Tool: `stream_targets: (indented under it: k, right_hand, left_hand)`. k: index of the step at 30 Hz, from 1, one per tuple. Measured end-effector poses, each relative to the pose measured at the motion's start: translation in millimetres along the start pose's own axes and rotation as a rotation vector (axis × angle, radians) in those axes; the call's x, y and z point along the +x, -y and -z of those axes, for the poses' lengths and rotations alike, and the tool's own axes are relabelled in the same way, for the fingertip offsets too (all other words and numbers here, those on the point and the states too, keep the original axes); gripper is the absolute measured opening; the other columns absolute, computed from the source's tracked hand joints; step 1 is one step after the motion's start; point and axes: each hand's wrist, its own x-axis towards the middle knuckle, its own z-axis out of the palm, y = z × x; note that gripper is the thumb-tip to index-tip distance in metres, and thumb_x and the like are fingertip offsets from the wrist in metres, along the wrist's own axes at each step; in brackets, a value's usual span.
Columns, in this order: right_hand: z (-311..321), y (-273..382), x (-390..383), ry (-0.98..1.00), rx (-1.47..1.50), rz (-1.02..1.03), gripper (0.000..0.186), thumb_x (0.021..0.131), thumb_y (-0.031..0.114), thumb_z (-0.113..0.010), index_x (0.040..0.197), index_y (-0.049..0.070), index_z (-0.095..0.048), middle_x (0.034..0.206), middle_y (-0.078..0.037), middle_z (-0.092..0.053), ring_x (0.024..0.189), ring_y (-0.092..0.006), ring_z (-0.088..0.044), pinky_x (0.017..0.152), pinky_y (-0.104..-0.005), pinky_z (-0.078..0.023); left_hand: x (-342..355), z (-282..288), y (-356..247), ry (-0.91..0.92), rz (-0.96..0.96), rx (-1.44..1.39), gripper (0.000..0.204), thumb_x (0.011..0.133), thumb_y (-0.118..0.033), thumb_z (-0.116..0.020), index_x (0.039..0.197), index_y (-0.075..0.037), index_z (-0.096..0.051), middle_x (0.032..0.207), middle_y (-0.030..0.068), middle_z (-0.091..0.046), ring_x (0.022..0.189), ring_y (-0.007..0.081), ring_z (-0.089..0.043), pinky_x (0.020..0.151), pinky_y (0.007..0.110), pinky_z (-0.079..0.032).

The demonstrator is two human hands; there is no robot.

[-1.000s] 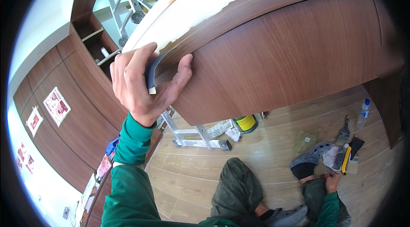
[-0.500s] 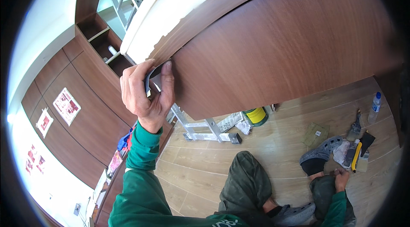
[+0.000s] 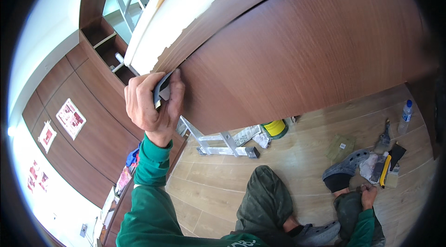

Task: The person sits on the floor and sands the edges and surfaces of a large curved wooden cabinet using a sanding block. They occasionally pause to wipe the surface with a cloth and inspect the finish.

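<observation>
My left hand is closed around a folded piece of dark grey sandpaper. Its fingertips meet the lower left corner of a brown wood-grain panel, at the edge strip. Along that strip runs a wooden border with a ragged white area beyond it. Low on the right, my right hand rests by my bent leg with its fingers curled in. Whatever is in those fingers, if anything, cannot be made out.
A metal ladder stands behind the panel, near a yellow-and-green can. By my foot lie a brush, a yellow-and-black cutter, a white rag and a greenish square sheet. A water bottle stands farther right.
My left hand with the sandpaper has shifted slightly left and down at the panel's corner. The whole view has moved a little; my right hand stays by the leg.
</observation>
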Motion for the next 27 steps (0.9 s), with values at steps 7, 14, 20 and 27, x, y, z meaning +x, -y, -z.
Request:
stream_targets:
  k: [7, 14, 20, 27]
  right_hand:
    - [-2.6, -4.5, -0.1, -0.015, 0.017, 0.034, 0.019, 0.085, 0.008, -0.071, 0.091, -0.01, -0.071, 0.078, -0.017, -0.072, 0.075, -0.0226, -0.068, 0.071, -0.038, -0.052]
    - [-5.1, -6.1, 3.0, -0.012, 0.0, 0.012, 0.017, 0.083, 0.007, -0.072, 0.088, -0.009, -0.071, 0.077, -0.016, -0.072, 0.072, -0.0215, -0.067, 0.07, -0.0383, -0.052]
    - [-5.5, -18.1, 4.6, -0.042, 0.0, 0.021, 0.017, 0.082, 0.007, -0.073, 0.09, -0.009, -0.072, 0.077, -0.018, -0.071, 0.072, -0.0237, -0.067, 0.071, -0.0387, -0.052]
    - [3.3, -2.7, -0.9, 0.028, -0.002, 0.013, 0.019, 0.083, 0.006, -0.072, 0.093, -0.01, -0.071, 0.081, -0.02, -0.072, 0.077, -0.0273, -0.069, 0.074, -0.0406, -0.052]
  left_hand:
    - [9.6, -3.5, -7.3, -0.004, -0.012, -0.027, 0.035, 0.069, -0.005, -0.089, 0.097, -0.003, -0.068, 0.08, 0.0098, -0.067, 0.068, 0.0239, -0.061, 0.061, 0.034, -0.044]
    - [27.4, -8.4, -19.0, 0.003, -0.034, -0.072, 0.036, 0.069, -0.006, -0.089, 0.097, -0.003, -0.068, 0.08, 0.0102, -0.067, 0.069, 0.0244, -0.062, 0.062, 0.034, -0.044]
    - [7.1, -3.7, -9.8, -0.027, -0.017, -0.011, 0.036, 0.069, -0.006, -0.089, 0.098, -0.004, -0.068, 0.081, 0.0098, -0.068, 0.071, 0.0236, -0.062, 0.062, 0.034, -0.046]
    - [1.5, 2.0, -2.7, -0.013, -0.011, 0.017, 0.035, 0.069, -0.006, -0.089, 0.097, -0.004, -0.068, 0.08, 0.0098, -0.068, 0.07, 0.0236, -0.062, 0.062, 0.033, -0.046]
